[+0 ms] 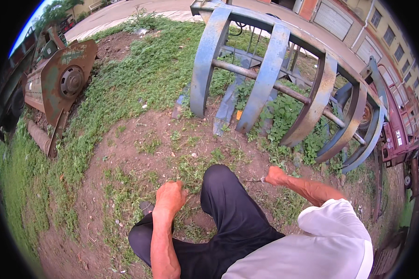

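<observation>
My left hand point(170, 197) is low over the weeds beside my left shin, its fingers curled. Whether it grips any stems is hidden from this angle. Past my raised knee point(219, 179), on the right, my right hand point(275, 176) is closed in a fist around one end of a thin, dark tool point(253, 180). That tool points left toward the knee, and its far end is hard to make out. Green weeds point(195, 168) grow and lie loose on the brown soil between and ahead of my hands.
Ahead to the right stands a blue, rusty metal frame point(265, 76) with curved bars. A rusty machine point(63, 76) sits at the far left, a red vehicle point(400, 135) at the far right. Thick greenery point(158, 60) covers the ground farther off, before a paved road point(121, 18).
</observation>
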A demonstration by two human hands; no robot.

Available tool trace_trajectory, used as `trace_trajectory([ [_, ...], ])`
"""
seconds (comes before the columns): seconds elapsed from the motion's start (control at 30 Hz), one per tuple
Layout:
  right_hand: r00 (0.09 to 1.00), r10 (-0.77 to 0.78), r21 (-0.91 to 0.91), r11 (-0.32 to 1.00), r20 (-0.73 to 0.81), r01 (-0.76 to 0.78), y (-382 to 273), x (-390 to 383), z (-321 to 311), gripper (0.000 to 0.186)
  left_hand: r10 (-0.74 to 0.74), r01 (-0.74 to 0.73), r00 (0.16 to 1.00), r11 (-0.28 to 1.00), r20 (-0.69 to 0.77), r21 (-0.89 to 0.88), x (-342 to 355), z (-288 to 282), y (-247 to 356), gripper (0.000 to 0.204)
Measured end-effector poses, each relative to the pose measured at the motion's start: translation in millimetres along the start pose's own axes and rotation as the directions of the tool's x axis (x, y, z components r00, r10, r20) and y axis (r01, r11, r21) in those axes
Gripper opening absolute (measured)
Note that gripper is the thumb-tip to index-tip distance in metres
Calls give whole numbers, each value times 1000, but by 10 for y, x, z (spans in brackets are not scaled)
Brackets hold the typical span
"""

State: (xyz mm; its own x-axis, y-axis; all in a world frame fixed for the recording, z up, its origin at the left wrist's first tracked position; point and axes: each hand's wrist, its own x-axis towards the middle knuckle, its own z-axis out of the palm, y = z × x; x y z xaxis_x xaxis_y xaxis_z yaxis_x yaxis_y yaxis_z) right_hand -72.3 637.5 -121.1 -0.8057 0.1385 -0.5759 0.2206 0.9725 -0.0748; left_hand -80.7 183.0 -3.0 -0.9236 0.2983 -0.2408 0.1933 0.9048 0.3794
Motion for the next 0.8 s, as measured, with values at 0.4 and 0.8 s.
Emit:
trace_trajectory([
  [0.4,999,21,86,996,24,-23,145,-24,229,46,-12,12,1000,999,1,33,-43,32,-19,29],
  [0.8,999,-26,112,993,-22,28,131,-104,230,45,-9,9,1000,999,13,33,-12,66,-7,29],
])
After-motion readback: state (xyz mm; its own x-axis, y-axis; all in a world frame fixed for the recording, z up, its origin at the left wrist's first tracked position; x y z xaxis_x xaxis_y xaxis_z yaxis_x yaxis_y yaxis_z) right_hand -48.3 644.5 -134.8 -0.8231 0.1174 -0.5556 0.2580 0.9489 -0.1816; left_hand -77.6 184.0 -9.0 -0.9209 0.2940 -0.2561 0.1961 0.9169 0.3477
